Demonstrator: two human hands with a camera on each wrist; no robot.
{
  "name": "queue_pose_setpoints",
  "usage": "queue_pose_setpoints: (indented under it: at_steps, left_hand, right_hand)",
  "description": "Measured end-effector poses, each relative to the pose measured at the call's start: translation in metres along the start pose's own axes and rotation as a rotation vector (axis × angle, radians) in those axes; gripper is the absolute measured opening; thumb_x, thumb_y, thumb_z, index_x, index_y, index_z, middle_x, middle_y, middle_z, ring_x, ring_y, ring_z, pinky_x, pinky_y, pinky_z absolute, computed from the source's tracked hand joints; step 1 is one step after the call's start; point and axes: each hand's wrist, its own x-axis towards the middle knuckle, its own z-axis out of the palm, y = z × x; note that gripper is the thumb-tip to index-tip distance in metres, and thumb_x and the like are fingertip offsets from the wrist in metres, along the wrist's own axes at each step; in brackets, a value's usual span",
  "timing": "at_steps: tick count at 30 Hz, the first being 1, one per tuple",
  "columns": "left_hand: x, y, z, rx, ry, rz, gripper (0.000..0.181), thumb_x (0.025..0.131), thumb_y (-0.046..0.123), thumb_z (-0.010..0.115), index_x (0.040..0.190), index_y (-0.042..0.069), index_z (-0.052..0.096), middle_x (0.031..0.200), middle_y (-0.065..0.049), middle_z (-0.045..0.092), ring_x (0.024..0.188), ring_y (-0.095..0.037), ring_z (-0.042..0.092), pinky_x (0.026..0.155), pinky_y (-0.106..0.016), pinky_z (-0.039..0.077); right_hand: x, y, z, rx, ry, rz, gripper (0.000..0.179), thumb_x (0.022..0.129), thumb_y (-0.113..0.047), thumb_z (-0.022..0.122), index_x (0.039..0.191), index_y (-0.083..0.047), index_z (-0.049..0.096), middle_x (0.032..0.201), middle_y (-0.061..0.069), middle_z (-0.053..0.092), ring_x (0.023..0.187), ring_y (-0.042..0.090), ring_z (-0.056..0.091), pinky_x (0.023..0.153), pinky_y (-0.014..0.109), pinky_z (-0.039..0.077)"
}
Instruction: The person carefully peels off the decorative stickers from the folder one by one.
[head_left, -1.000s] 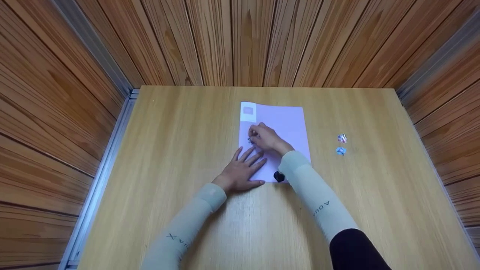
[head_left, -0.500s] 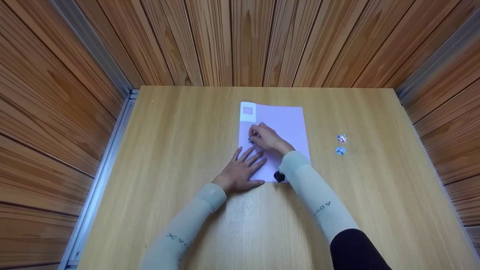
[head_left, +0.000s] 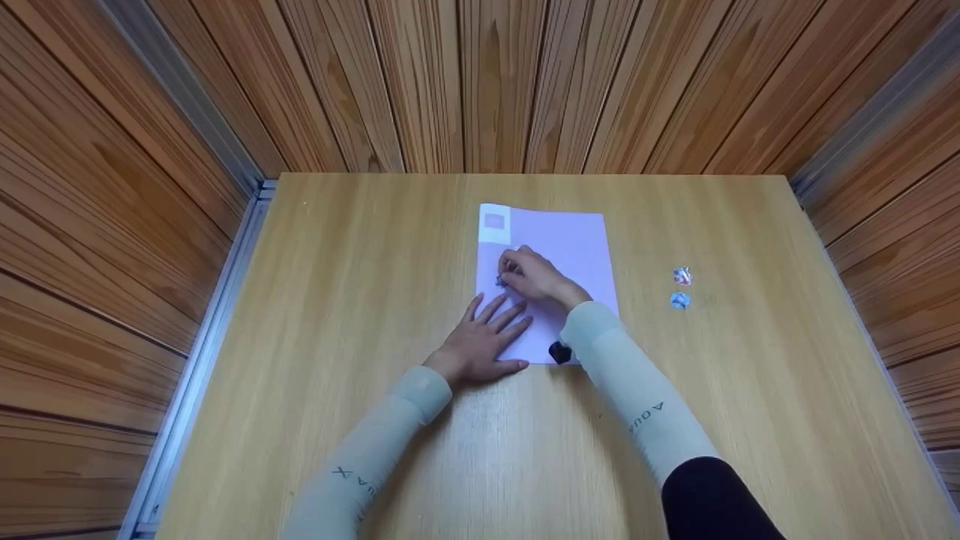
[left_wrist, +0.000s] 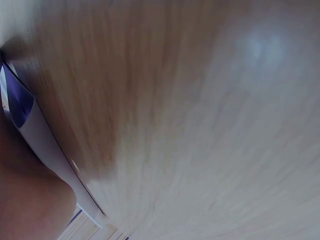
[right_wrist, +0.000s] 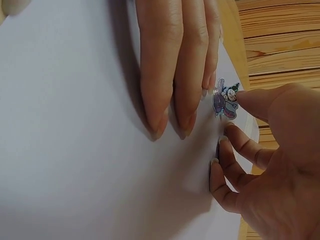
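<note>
A lilac sheet of paper (head_left: 570,240) lies on the wooden table (head_left: 360,262). My left hand (head_left: 484,337) rests flat on the sheet's lower left corner with fingers spread; its fingertips (right_wrist: 170,65) press the paper in the right wrist view. Just beyond them, my right hand (head_left: 529,277) is curled over a small cartoon sticker (right_wrist: 226,98) on the sheet. One fingertip holds the sticker's right edge and the other fingers (right_wrist: 225,150) are bent onto the paper. The left wrist view is blurred, showing only table and the paper's edge (left_wrist: 45,145).
Two more small stickers (head_left: 682,276) (head_left: 679,301) lie on the table right of the sheet. A small black object (head_left: 559,352) sits at the sheet's near edge under my right sleeve. A white strip with a pink square (head_left: 494,222) marks the sheet's far left corner. Wooden walls enclose the table.
</note>
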Motion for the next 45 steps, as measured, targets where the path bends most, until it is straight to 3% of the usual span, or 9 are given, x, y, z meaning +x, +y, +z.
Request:
queue_pose_setpoints:
  at_steps: [14,24,30,33,40,45]
  left_hand:
    - [0.000,0.000,-0.002,-0.025,-0.021,-0.007,0.080,0.100,0.072,0.030,0.166,0.029,0.013,0.173,0.003,0.005,0.159,-0.031,-0.004,0.124,-0.059,-0.007]
    - [0.000,0.000,0.002,0.004,-0.003,-0.005,0.081,0.100,0.074,0.029,0.166,0.029,0.014,0.173,0.003,0.007,0.159,-0.030,-0.002,0.124,-0.060,-0.004]
    - [-0.001,-0.001,0.001,-0.001,0.002,-0.008,0.081,0.099,0.074,0.028,0.166,0.029,0.013,0.173,0.003,0.006,0.159,-0.030,-0.003,0.124,-0.060,-0.004]
    - [-0.001,0.000,0.000,-0.008,-0.003,-0.009,0.081,0.100,0.074,0.028,0.166,0.029,0.013,0.173,0.003,0.005,0.159,-0.030,-0.004,0.124,-0.059,-0.005]
    - [0.002,-0.001,0.003,-0.015,-0.026,-0.011,0.082,0.099,0.075,0.027,0.166,0.030,0.010,0.173,0.003,0.002,0.159,-0.029,-0.007,0.123,-0.058,-0.009]
    - [0.004,-0.001,0.005,-0.024,-0.031,-0.018,0.083,0.098,0.076,0.027,0.165,0.031,0.009,0.173,0.005,-0.001,0.158,-0.029,-0.009,0.123,-0.058,-0.009]
  right_hand:
    - [0.000,0.002,0.001,0.059,0.018,0.006,0.009,0.103,-0.012,0.056,0.106,-0.005,0.063,0.110,0.014,0.057,0.107,0.031,0.058,0.096,0.046,0.048]
    - [-0.002,0.004,0.000,0.091,0.064,0.008,0.009,0.102,-0.009,0.056,0.106,-0.003,0.061,0.106,0.014,0.057,0.097,0.028,0.054,0.087,0.041,0.046]
    - [-0.005,0.003,-0.004,0.094,0.049,0.066,0.009,0.104,-0.012,0.055,0.108,-0.006,0.060,0.110,0.014,0.063,0.096,0.028,0.060,0.084,0.039,0.050]
    - [-0.008,0.005,-0.007,0.103,0.048,0.081,0.009,0.105,-0.012,0.054,0.108,-0.006,0.060,0.112,0.015,0.066,0.097,0.028,0.063,0.084,0.040,0.053]
    - [-0.019,0.014,-0.012,0.097,0.064,0.088,0.009,0.104,-0.012,0.054,0.108,-0.006,0.060,0.103,0.015,0.068,0.078,0.020,0.062,0.068,0.030,0.050]
    - [-0.029,0.020,-0.018,0.099,0.063,0.123,0.010,0.105,-0.014,0.052,0.110,-0.007,0.059,0.106,0.014,0.067,0.085,0.023,0.062,0.074,0.033,0.051]
